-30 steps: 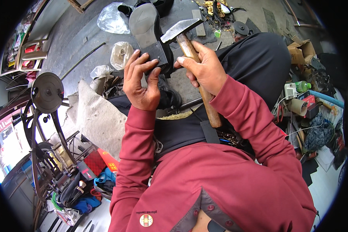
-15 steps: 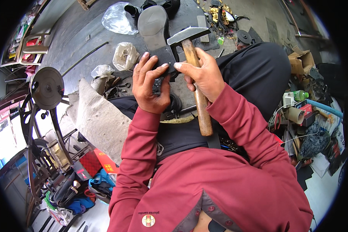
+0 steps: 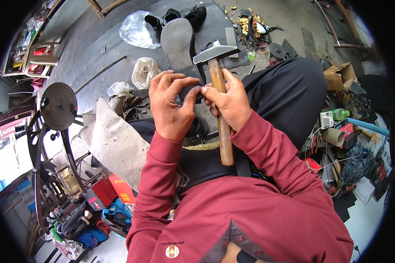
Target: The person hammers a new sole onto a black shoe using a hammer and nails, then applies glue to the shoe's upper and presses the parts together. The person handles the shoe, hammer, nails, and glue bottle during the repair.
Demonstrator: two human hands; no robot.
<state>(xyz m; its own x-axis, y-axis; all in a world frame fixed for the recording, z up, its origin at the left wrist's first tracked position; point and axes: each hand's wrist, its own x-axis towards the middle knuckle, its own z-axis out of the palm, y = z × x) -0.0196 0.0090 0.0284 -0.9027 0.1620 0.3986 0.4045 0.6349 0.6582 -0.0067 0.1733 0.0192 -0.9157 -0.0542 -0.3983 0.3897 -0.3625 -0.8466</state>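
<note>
An upturned shoe (image 3: 177,38) stands in front of me, its grey sole facing up, with a ridged black heel piece (image 3: 189,72) at the near end. Against that heel rests my left hand (image 3: 171,105), fingers bent and the index finger and thumb tips drawn close together. Anything between those tips is too small to make out. My right hand (image 3: 233,103) is closed round the wooden handle of a hammer (image 3: 225,142), whose metal head lies beyond the knuckles. The right thumb tip meets the left thumb tip beside the heel. My hands hide the lower heel.
Black shoes (image 3: 195,16) and a clear plastic bag (image 3: 138,30) lie on the floor ahead. A metal stand with a round disc (image 3: 58,106) rises at left. Scraps (image 3: 252,26) are heaped at far right; a cardboard box (image 3: 340,76) and clutter sit at right.
My left hand has turned, its index finger and thumb coming closer together near the right thumb. The hammer has shifted slightly down in the picture, still in my right hand.
</note>
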